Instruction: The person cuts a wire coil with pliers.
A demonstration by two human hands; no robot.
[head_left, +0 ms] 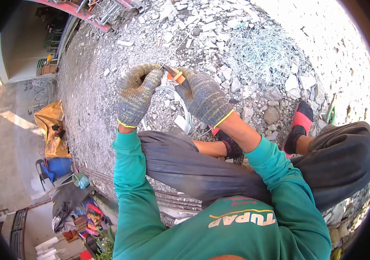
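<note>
My right hand (202,96), in a grey-yellow knit glove, is closed round pliers (177,77) with orange and black handles. The metal jaws point up and left, towards the fingertips of my left hand (138,92). That hand, gloved alike, has thumb and forefinger pinched at the jaws on a thin wire, mostly hidden by the glove. A loose coil of silvery wire (188,117) lies below and between both hands, partly covered by my right glove and trouser leg. At the upper right, a tangled heap of short wire pieces (263,54) rests on the rubble.
Broken stones and gravel (94,95) cover the ground. My feet in red-and-black footwear (300,123) are at the right. A red metal frame (81,13) stands at the upper left. An orange-brown tarp (51,130) and a blue container (58,168) are at the left.
</note>
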